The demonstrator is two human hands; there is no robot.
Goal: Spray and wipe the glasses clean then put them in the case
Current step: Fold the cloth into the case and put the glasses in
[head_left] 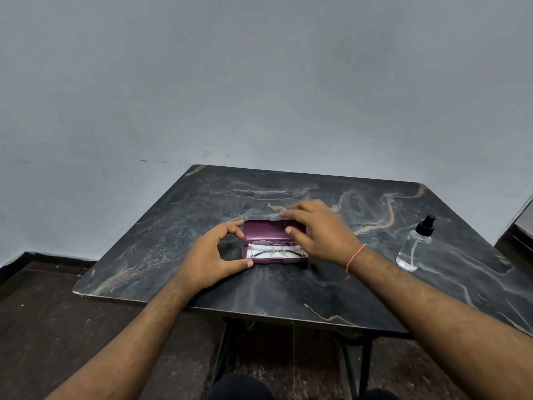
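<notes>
A purple glasses case (266, 230) lies open in the middle of the dark marble table (288, 290). Thin metal-framed glasses (272, 249) rest folded in its lower half on a white lining or cloth. My left hand (213, 255) holds the case's left end, thumb at the front corner and a fingertip on the lid's corner. My right hand (320, 230) grips the raised lid, fingers over its top edge and thumb on its inner face. A clear spray bottle (414, 246) with a black pump top stands at the right of the table, apart from both hands.
The table stands against a plain grey wall (259, 82). Dark floor (43, 327) lies to the left and below the table's near edge. My knees (239, 388) show at the bottom under the table's black legs.
</notes>
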